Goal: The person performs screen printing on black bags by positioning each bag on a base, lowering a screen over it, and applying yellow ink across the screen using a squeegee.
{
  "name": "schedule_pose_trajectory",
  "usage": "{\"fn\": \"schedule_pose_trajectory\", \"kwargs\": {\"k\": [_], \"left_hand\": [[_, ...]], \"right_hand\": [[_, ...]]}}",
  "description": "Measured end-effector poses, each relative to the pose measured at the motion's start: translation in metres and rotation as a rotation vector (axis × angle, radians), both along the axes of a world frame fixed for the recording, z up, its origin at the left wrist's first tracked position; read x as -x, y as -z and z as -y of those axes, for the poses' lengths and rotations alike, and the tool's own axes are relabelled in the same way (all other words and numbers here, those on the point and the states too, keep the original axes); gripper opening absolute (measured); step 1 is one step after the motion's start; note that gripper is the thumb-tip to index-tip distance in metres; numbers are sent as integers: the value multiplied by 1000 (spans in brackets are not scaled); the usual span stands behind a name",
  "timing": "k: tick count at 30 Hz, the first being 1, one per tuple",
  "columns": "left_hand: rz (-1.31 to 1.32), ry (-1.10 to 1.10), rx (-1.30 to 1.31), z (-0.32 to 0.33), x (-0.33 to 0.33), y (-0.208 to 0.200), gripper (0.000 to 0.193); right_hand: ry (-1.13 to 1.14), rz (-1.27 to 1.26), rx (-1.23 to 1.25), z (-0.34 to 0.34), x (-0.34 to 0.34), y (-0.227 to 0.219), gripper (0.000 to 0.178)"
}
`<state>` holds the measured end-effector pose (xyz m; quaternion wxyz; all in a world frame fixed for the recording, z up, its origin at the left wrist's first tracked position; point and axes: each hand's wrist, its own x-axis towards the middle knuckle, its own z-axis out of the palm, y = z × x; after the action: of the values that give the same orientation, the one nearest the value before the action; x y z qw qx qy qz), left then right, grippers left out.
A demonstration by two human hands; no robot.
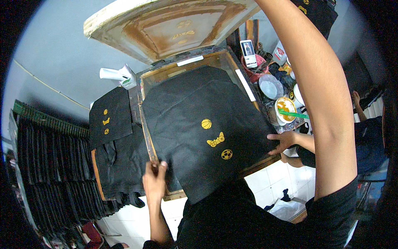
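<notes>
A black fabric bag lies over the wooden printing board, printed in yellow with a basketball, a game controller and a football. My left hand is at its lower left edge, thumb and fingers closed there in a pinch, slightly blurred. My right arm reaches up to the raised screen printing frame; the right hand itself is beyond the picture's top. A co-worker's hand touches the bag's right edge.
Printed black bags lie left of the board, beside a tall rack of black pieces. A spray bottle stands behind them. On the right are a phone, a clear lid and a yellow ink tub with a green stick.
</notes>
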<state>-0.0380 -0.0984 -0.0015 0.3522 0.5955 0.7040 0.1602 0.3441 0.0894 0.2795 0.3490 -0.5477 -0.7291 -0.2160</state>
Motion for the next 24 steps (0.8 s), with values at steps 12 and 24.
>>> {"fn": "schedule_pose_trajectory", "kwargs": {"k": [12, 24], "left_hand": [[-479, 304, -350, -124, -70, 18, 65], [-302, 535, -246, -234, -292, 92, 117]], "right_hand": [[60, 10, 20, -12, 0, -12, 31], [3, -28, 31, -20, -1, -11, 36]]}}
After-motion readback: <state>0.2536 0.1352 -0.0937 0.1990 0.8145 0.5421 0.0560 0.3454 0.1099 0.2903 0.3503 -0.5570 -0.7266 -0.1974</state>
